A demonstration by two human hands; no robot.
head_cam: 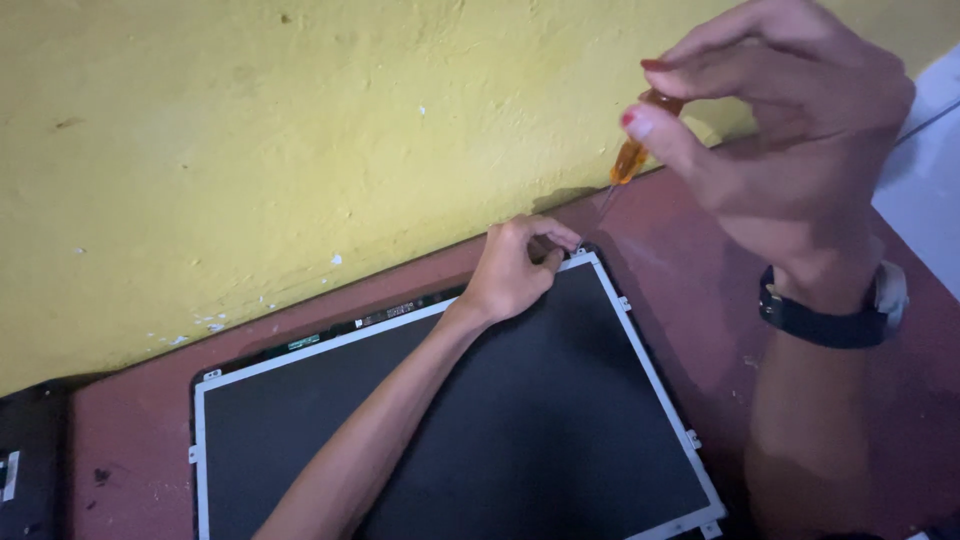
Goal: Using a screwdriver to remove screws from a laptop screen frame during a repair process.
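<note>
A bare laptop screen panel (560, 420) with a thin metal frame lies face up on a reddish-brown surface (680, 270). My left hand (515, 268) rests on the panel's far right corner, fingers pinched together at the corner bracket; whether it holds something small I cannot tell. My right hand (790, 130) is raised above and to the right of that corner. It grips a small screwdriver (630, 158) with an orange translucent handle, tip pointing down toward the wall's base. A dark wristwatch (835, 310) sits on my right wrist.
A yellow painted wall (300, 130) with chipped spots runs along the far edge of the surface. A dark object (25, 470) lies at the left edge. A white surface (925, 170) shows at the far right.
</note>
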